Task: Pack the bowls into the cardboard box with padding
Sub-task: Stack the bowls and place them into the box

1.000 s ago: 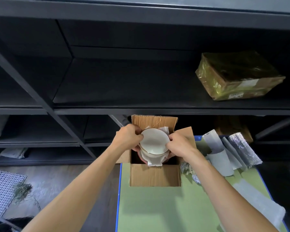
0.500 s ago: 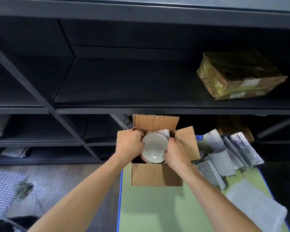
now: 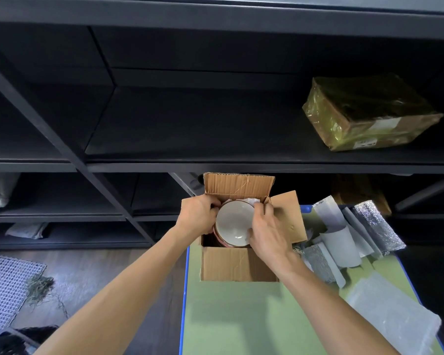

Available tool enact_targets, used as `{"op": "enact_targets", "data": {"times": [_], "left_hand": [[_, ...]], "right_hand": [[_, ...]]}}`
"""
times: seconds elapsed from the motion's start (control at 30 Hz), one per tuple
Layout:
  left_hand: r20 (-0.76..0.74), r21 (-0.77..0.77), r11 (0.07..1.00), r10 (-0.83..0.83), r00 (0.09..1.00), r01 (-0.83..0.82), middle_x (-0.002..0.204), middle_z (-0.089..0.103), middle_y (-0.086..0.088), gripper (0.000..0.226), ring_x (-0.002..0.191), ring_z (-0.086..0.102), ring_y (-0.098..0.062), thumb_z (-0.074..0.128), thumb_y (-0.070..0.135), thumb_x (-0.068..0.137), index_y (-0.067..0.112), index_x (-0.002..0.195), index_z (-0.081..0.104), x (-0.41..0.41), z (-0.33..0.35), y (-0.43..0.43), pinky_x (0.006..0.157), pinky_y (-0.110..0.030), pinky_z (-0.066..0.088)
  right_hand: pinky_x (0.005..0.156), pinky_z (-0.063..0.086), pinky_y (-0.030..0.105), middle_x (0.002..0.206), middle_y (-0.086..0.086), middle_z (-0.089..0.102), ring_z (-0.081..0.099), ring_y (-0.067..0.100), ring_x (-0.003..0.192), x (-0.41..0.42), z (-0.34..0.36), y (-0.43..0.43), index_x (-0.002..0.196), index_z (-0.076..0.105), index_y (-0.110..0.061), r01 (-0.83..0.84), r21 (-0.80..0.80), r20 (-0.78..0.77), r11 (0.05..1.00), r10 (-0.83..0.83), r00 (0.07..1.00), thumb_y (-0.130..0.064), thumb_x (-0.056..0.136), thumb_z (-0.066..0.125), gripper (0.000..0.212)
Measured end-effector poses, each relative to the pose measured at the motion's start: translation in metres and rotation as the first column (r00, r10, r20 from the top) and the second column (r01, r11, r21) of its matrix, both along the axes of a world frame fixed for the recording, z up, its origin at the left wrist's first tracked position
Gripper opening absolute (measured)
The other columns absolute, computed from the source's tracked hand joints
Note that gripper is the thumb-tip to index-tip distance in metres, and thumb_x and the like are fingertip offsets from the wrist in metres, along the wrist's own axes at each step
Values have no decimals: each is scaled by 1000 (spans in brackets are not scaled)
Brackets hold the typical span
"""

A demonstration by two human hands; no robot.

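The bowl, white inside with a reddish outer wall, sits tilted in the mouth of the open cardboard box and seemingly has not settled. The left hand curls round its left rim and the right hand grips the right rim. A scrap of white padding shows behind it. The packing looks about midway: loose padding sheets lie beside the box on the table — unused — and the flaps stand open.

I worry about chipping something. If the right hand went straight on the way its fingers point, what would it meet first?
Probably the white padding paper tucked at the cardboard box's far wall, just beyond the right hand holding the bowl; depth is unclear.
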State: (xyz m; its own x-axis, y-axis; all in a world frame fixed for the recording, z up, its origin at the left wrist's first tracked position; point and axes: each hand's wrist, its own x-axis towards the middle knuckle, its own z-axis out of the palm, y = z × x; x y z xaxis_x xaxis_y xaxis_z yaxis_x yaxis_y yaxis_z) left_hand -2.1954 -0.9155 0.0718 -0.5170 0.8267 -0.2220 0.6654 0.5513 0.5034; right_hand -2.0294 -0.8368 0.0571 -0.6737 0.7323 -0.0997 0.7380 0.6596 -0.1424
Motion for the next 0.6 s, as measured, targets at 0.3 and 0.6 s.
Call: {"op": "enact_targets", "data": {"times": [0.3, 0.6], "left_hand": [[-71, -20, 1000, 18, 997, -19, 55, 55, 12, 24, 47, 62, -11, 48, 36, 100, 27, 106, 69, 0, 2, 10, 66, -34, 61], [-181, 28, 999, 49, 982, -45, 67, 65, 9, 19, 58, 65, -14, 52, 41, 97, 32, 97, 69, 2, -7, 13, 66, -34, 60]], "right_hand": [[93, 43, 34, 126, 11, 44, 44, 28, 113, -1, -1, -5, 140, 43, -6, -59, 0, -28, 998, 59, 998, -38, 91, 62, 61], [95, 39, 34, 129, 11, 41, 39, 26, 113, -6, -2, -15, 143, 38, -1, -18, -33, -31, 999, 16, 999, -83, 75, 49, 107]]}}
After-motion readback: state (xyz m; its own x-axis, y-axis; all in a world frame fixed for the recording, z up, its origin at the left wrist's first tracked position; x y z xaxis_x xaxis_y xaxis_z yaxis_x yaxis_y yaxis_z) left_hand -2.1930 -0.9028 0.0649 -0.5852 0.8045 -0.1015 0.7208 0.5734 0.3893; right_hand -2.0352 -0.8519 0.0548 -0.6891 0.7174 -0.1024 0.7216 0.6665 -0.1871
